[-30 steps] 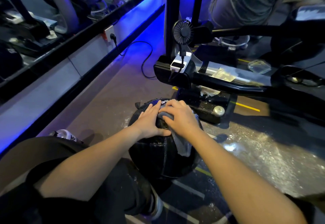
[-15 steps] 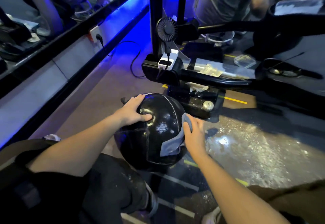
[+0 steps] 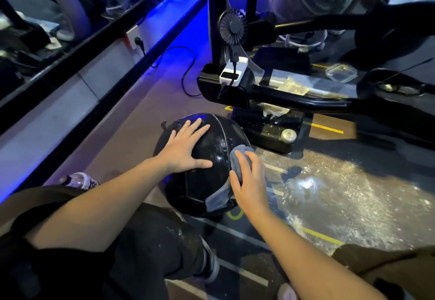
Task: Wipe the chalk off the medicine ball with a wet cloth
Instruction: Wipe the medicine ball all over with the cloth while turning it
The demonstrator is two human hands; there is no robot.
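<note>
A black medicine ball (image 3: pixel 207 182) with pale seams sits on the floor between my knees, its top glossy and wet. My left hand (image 3: pixel 186 149) lies flat on the ball's upper left, fingers spread. My right hand (image 3: pixel 247 177) presses a grey cloth (image 3: pixel 237 158) against the ball's right side; the cloth's lower end (image 3: pixel 217 199) hangs down the ball under my wrist.
A black gym machine base (image 3: pixel 270 130) stands just behind the ball, with a small fan (image 3: pixel 233 26) and white charger (image 3: pixel 231 72) on its frame. The floor (image 3: pixel 341 193) to the right glistens wet. A mirror wall runs along the left. Another person sits beyond the machine.
My right hand with the cloth slid from the ball's top down to its right side. My left hand spread flat over the upper left. The view moved closer.
</note>
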